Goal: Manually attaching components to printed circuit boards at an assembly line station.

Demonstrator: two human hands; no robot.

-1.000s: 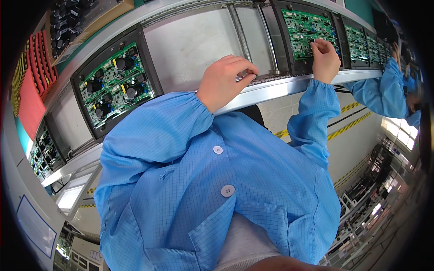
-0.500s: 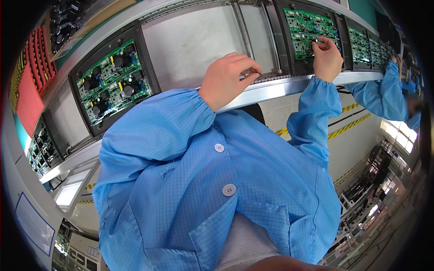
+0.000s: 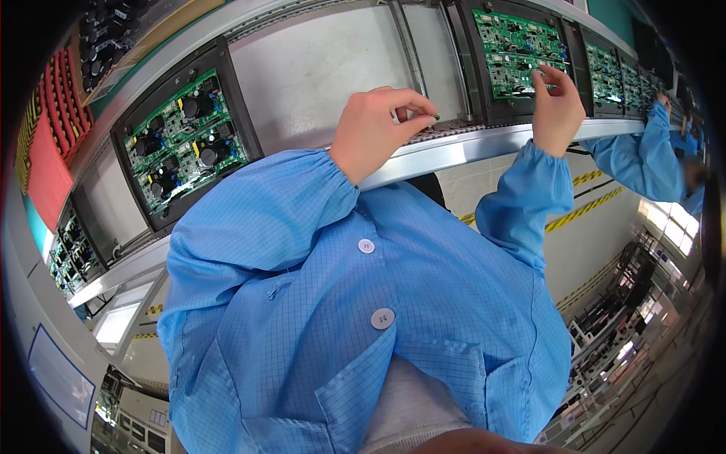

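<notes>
Pinching a small dark-green piece [image 3: 437,117] between nearly closed thumb and forefinger of the left hand [image 3: 378,130], just above the silver front rail [image 3: 454,154] of the conveyor. Curling loosely bent fingers of the right hand [image 3: 558,113] near the lower right corner of a populated green circuit board [image 3: 522,45] in a black carrier; cannot tell about any grip or contact there. Lying at left, framed alike, a second board [image 3: 178,136] with large black cylindrical capacitors.

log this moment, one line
left hand: pinching small dark part, by silver rail | right hand: over green circuit board, contact unclear | board with black cylinders: at left
</notes>
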